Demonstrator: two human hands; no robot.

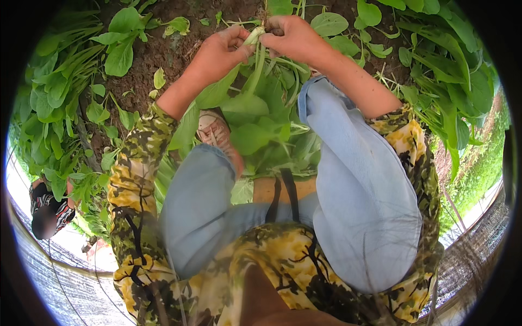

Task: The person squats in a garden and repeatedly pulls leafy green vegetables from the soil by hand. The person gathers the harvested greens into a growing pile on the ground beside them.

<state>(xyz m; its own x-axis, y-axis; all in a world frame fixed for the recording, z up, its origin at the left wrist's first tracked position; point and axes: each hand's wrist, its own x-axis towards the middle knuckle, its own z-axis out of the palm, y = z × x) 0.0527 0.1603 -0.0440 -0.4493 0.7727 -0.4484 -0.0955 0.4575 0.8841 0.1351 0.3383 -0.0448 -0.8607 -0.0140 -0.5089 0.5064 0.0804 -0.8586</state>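
Between both hands, out in front of my knees, is a leafy green vegetable plant [255,35], held by its pale stem base. Its thin brown root points away from me, and its stalk and broad leaves trail back towards my lap. My left hand [225,49] pinches the stem base from the left with thumb and fingers. From the right, my right hand [294,39] grips near the root end, its fingertips curled and partly hidden. Beneath the stalk, a heap of cut or pulled greens [261,122] lies between my legs.
Leafy plants [61,81] grow densely on the left, with more tall greens [456,61] on the right. Brown soil [134,91] shows between them. A canvas shoe [216,136] is beside the heap. Another person [51,208] is among the plants at far left.
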